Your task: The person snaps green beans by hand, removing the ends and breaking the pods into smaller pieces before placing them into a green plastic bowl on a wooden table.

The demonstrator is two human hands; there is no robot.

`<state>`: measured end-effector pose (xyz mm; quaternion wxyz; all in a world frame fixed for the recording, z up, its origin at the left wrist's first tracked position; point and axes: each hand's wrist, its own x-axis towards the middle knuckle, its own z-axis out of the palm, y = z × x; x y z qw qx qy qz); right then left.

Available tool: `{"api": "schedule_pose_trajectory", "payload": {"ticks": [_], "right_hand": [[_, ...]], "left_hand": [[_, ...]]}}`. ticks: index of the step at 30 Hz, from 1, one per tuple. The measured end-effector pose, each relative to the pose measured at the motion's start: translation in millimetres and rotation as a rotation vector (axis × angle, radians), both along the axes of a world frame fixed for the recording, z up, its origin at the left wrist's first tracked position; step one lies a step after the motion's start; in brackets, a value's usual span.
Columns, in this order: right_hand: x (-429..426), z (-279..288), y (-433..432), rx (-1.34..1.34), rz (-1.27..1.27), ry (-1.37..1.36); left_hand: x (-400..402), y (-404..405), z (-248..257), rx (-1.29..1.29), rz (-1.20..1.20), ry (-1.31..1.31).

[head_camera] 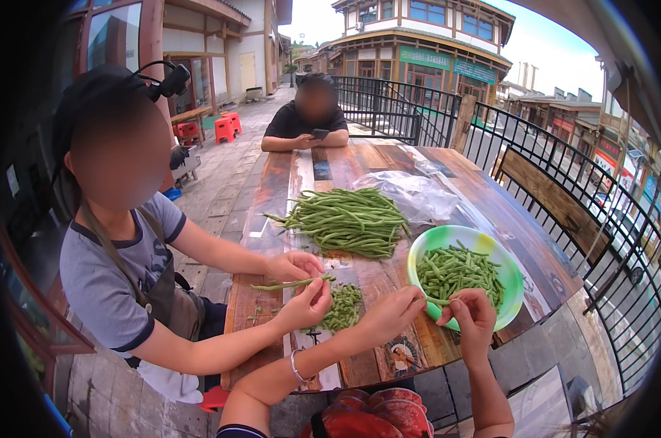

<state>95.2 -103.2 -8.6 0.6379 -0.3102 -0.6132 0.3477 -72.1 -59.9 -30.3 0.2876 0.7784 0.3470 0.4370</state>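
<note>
Between my two hands, near the close rim of a green, white and yellow plastic bowl (514, 306), is a short piece of green bean (438, 300). My left hand (399, 312), with a bangle on its wrist, pinches one end; my right hand (471, 315) pinches the other. Many short bean pieces (462, 274) lie in the bowl. A large pile of whole long green beans (349, 222) rests on the wood-patterned table (418, 350). Left of my hands is a small heap of bean bits (344, 306).
At the left, a co-worker in an apron holds a long bean (284, 285) in both hands over the table. Another person leans on the far edge with a phone (319, 133). A clear plastic bag (412, 194) lies behind the beans. A black metal railing (560, 148) runs along the right.
</note>
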Motion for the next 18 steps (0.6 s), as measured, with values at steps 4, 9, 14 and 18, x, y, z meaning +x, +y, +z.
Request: {"api": "schedule_pose_trajectory", "payload": {"ticks": [4,9,14,18], "right_hand": [[0,8,-17,0.031,-0.013,0.097],[3,10,9,-0.275,0.145,0.041],[3,3,21,-0.266,0.178,-0.096],[5,12,22,-0.143,0.055,-0.183]], "left_hand": [[-14,16,2,-0.31,-0.026,-0.146],[-7,8,4,-0.473,-0.395,-0.409],[-10,-4,18,-0.589,-0.465,-0.311],[-14,3,12,-0.419,-0.328,-0.185]]}}
